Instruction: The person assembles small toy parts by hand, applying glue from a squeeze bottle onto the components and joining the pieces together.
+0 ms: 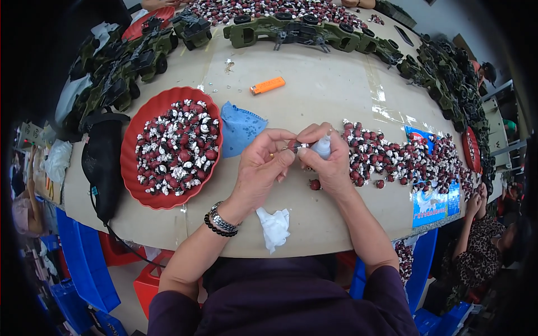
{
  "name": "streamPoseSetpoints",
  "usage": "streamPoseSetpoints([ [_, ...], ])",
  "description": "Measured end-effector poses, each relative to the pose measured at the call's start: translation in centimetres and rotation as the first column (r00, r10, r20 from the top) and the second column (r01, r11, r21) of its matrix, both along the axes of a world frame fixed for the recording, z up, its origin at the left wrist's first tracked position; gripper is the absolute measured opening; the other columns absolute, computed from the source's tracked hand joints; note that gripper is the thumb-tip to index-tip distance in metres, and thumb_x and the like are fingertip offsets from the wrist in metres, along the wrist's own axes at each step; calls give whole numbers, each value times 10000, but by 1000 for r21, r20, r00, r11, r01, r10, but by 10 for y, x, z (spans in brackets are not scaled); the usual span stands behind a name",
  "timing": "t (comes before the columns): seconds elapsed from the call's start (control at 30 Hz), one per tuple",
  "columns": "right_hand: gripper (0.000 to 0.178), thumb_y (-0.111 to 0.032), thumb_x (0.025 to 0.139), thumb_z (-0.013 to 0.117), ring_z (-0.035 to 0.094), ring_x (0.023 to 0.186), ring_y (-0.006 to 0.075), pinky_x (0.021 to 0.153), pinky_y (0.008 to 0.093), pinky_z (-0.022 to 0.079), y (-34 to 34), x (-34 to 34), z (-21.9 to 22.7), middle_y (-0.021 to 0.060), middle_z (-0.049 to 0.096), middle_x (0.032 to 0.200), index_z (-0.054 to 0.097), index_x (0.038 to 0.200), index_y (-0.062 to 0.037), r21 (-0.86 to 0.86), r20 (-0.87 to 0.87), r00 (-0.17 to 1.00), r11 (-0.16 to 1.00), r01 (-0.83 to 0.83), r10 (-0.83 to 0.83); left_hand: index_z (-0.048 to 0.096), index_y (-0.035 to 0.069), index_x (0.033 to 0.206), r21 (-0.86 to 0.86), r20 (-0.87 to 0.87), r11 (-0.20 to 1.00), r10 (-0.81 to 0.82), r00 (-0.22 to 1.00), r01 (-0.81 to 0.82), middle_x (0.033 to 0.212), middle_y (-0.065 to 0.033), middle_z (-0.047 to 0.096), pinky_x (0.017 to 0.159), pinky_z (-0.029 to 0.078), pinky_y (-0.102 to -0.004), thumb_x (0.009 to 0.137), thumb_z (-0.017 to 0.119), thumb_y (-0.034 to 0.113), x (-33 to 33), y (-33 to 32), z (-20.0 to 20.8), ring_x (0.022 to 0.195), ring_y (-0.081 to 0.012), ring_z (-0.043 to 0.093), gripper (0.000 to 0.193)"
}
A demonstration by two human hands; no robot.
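My left hand (255, 171) pinches a small dark-red and white piece (295, 145) between thumb and fingers. Close against it, my right hand (333, 171) grips a small translucent squeeze bottle (322, 147); its fingertips are also near the piece, and I cannot tell whether they touch it. To the left, a red scalloped tray (128, 148) holds a heap of similar red, white and black pieces (178, 147). More lie in a loose pile (384, 159) right of my right hand, with a single piece (315, 184) below that hand. A crumpled white tissue (274, 228) lies between my forearms.
A blue sheet (241, 129) lies beside the tray, and an orange lighter (267, 85) farther back. Green toy vehicles (291, 33) line the far side and both flanks. A black bag (103, 162) sits at left. Another person's hands (477, 200) show at right.
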State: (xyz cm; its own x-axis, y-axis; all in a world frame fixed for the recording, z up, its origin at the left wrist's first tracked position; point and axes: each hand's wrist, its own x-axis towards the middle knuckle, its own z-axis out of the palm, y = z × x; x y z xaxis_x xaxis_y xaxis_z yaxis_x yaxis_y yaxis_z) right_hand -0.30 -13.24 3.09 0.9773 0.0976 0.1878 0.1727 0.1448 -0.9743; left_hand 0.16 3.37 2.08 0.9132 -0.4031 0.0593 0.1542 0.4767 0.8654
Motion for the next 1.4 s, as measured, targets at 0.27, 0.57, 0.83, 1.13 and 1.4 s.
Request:
streamPoseSetpoints([
  [0.27, 166, 36, 809, 678, 606, 820, 115, 704, 244, 488, 4, -5, -6, 88, 638, 957, 601, 950, -4, -86, 137, 989, 994, 71, -59, 599, 46, 1151, 93, 107, 991, 90, 990, -100, 815, 41, 559, 526, 375, -164, 963, 598, 191, -4, -2, 2, 626, -12, 459, 238],
  [0.57, 170, 13, 788, 723, 672, 707, 154, 615, 272, 522, 12, -11, -5, 99, 681, 846, 611, 916, -2, -219, 409, 897, 936, 276, -169, 537, 76, 1209, 3, 19, 999, -40, 999, 40, 969, 36, 541, 547, 367, -168, 1009, 504, 301, -5, -1, 2, 670, -15, 447, 303],
  [0.83, 218, -16, 799, 750, 687, 760, 128, 620, 238, 538, 14, -13, -6, 95, 701, 851, 562, 910, -19, -345, 472, 873, 885, 313, -124, 519, 75, 1146, -88, -54, 995, -47, 997, 42, 1039, 8, 534, 848, 401, -261, 1012, 480, 353, -3, 0, 10, 936, -79, 496, 311],
  [1.13, 140, 0, 853, 665, 586, 584, 80, 502, 211, 469, 11, -12, 4, 58, 652, 748, 537, 906, -15, -34, 232, 937, 961, 276, -261, 505, 48, 1071, -262, 7, 959, -110, 994, 107, 1026, -48, 507, 803, 395, -286, 1002, 490, 357, 5, 5, -1, 903, -144, 474, 316],
  [1.4, 144, -3, 847, 648, 549, 561, 65, 486, 216, 440, 8, -12, 5, 23, 615, 701, 519, 902, -37, -58, 173, 946, 956, 288, -275, 490, 59, 1028, -336, 8, 930, -155, 988, 149, 995, -58, 493, 802, 400, -288, 980, 528, 384, 2, 7, 10, 897, -155, 473, 331],
])
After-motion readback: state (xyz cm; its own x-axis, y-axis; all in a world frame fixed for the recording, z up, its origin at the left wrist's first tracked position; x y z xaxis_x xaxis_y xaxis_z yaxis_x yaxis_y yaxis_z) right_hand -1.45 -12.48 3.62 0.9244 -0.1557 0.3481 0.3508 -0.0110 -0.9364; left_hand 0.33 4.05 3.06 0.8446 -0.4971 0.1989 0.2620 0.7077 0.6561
